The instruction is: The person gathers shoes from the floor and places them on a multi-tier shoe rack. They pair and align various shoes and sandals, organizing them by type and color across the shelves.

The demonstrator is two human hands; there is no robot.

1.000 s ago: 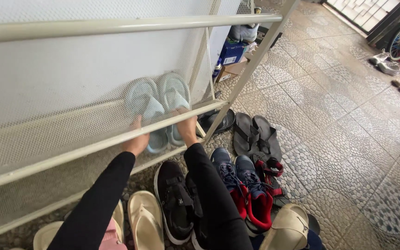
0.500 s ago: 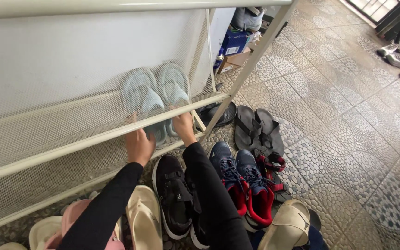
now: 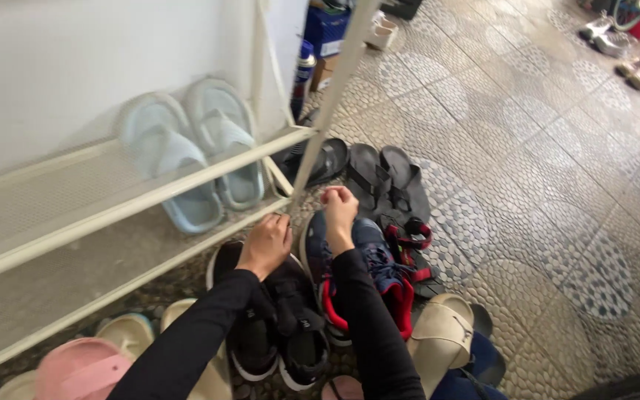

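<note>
Here the left hand [image 3: 264, 244] and right hand [image 3: 338, 207], grips curled but holding nothing, hover over sneakers [image 3: 379, 274].

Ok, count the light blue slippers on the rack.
2: one slipper on the rack's lower shelf, the second slipper beside it on its right. None seem hidden.

Left sleeve: long, black, plain fabric, snug along the arm and ending at the wrist
Right sleeve: long, black, the same plain cloth, close-fitting, with soft folds near the elbow
Left hand [image 3: 267, 244]: bare, no glove, no ring or watch to be seen
Right hand [image 3: 338, 207]: bare, no glove, no jewellery visible
Cuffs: simple hems, no buttons, stripes or markings showing on either one
</note>
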